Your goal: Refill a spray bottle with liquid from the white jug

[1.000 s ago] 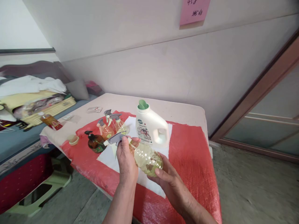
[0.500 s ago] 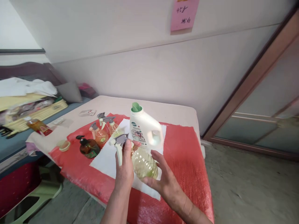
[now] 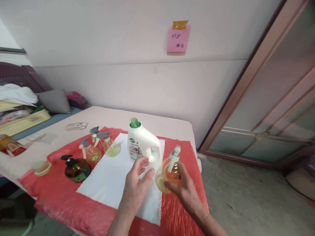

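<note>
My right hand point(image 3: 185, 188) grips a clear spray bottle point(image 3: 162, 175) by its body, above the red cover at the right of the white cloth. The bottle's pale trigger head point(image 3: 174, 155) points up and is blurred. My left hand point(image 3: 139, 177) hovers over the white cloth point(image 3: 105, 183), its fingers bent and apart from the thumb, with nothing in them. Behind my left hand, a white detergent jug point(image 3: 140, 139) with a green spout stands upright on the cloth.
Several spray bottles point(image 3: 92, 154) stand left of the cloth, near a brown pump bottle point(image 3: 77, 170). A small pale bowl point(image 3: 41, 168) sits at the left on the red cover point(image 3: 81, 209). A pink note point(image 3: 178, 39) hangs on the wall.
The spray bottle has gone from between both hands to the right, turned in my right hand. My left hand has let go of it. The view has shifted to the right.
</note>
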A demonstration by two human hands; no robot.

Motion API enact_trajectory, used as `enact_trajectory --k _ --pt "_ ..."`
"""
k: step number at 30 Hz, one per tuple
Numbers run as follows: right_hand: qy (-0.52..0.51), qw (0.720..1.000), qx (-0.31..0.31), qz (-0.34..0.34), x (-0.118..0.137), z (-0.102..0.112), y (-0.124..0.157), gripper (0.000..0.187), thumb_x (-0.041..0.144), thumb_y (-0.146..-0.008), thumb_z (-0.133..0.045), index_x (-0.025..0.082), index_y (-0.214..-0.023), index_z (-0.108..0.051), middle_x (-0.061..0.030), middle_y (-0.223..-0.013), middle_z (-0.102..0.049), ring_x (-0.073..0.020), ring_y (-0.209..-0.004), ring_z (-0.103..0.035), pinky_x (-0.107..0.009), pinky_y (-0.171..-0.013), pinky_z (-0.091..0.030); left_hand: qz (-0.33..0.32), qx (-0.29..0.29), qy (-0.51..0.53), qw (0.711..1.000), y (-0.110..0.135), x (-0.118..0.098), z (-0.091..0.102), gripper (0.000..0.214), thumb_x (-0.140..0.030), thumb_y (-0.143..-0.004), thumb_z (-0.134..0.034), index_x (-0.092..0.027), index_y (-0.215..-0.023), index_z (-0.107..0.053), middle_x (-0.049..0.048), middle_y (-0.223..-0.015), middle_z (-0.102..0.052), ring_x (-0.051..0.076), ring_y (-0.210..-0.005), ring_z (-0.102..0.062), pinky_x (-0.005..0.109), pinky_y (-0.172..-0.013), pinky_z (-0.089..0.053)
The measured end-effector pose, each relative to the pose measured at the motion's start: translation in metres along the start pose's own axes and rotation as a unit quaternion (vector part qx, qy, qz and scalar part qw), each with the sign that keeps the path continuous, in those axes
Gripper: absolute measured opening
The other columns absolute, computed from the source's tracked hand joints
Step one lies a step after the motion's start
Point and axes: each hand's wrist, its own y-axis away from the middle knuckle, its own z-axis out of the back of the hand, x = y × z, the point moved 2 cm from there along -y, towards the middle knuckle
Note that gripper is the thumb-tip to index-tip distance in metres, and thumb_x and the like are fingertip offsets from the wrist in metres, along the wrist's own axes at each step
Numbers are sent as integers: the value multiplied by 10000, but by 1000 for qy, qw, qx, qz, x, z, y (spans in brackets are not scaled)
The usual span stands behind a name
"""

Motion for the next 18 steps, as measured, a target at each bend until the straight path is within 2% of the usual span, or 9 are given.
enact_trajectory --k 3,7,11,15,18 --pt "59 993 -97 -23 -21 20 -41 548 382 -724 -697 245 -1206 -476 -34 -1037 -660 -236 -919 -626 -367 -797 -492 20 -78 33 996 -7 -3 15 326 -443 -744 -719 -186 -937 -662 113 -1047 -684 249 -1011 -631 342 -881 -465" --pt "121 981 -153 -21 -55 29 -116 675 345 -698 -745 203 -1280 -433 -95 -1154 -615 -284 -1033 -595 -453 -905 -463 28 -139 66 988 -12 -8 30 347 -481 -714 -731 -172 -860 -669 90 -923 -704 220 -882 -650 312 -804 -480" --pt "166 971 -173 -15 -81 21 -175 452 376 -873 -603 190 -1272 -496 -96 -1261 -555 -250 -1098 -566 -497 -939 -465 34 -135 67 988 -15 -7 36 338 -488 -730 -713 -167 -826 -671 87 -888 -709 215 -837 -654 303 -761 -479" --pt "192 966 -173 -2 -98 11 -199 444 391 -893 -575 196 -1283 -496 -97 -1304 -530 -257 -1135 -548 -506 -947 -466 37 -122 69 989 -17 -4 39 318 -478 -747 -697 -169 -815 -663 70 -826 -698 201 -786 -649 298 -748 -473" --pt "192 967 -168 4 -98 11 -200 593 439 -843 -621 198 -1347 -424 -123 -1335 -507 -288 -1176 -522 -520 -976 -434 36 -117 71 990 -17 -4 39 291 -454 -765 -679 -169 -815 -657 60 -796 -682 195 -764 -635 295 -732 -465"
